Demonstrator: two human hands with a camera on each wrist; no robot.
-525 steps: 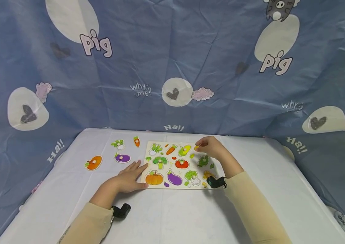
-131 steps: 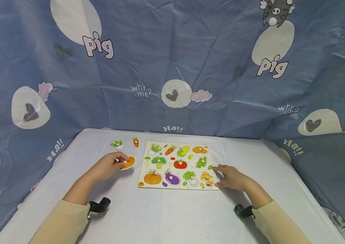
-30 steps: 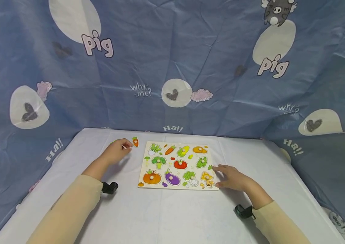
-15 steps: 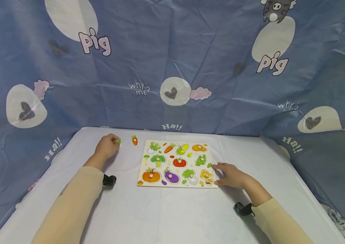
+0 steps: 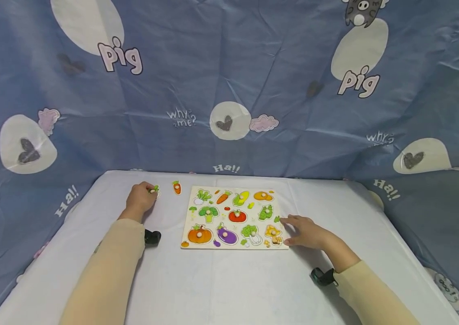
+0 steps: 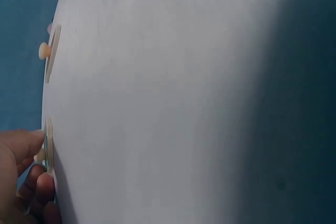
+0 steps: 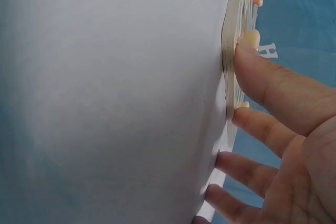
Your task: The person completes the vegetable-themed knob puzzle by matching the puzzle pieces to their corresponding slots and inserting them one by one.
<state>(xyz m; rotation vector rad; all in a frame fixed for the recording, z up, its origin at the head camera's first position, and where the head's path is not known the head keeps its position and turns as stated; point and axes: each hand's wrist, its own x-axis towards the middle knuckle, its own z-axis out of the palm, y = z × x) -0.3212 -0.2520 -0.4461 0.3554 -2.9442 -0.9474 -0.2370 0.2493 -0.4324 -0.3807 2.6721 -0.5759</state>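
My left hand (image 5: 141, 197) is at the far left of the table, its thumb and fingertips pinching the knob of a turnip puzzle piece (image 5: 156, 189). The hand covers much of the piece in the head view; the left wrist view shows the turnip piece (image 6: 50, 148) edge-on. A carrot puzzle piece (image 5: 177, 187) lies just right of it, knob up. The vegetable puzzle board (image 5: 229, 246) lies mid-table, with several knobbed pieces in it, pumpkin and eggplant among them. My right hand (image 5: 304, 232) rests at its right edge, fingers spread, thumb and a fingertip touching the board (image 7: 229, 72).
A white cloth covers the table (image 5: 221, 289). Behind it hangs a blue printed curtain (image 5: 164, 90). Each wrist bears a small black camera, one at the left sleeve (image 5: 152, 238) and one at the right sleeve (image 5: 322, 276).
Eggplant, then pumpkin, went from the left of the table into the board. My left hand then moved to the turnip piece and pinched it. My right hand settled at the board's right edge.
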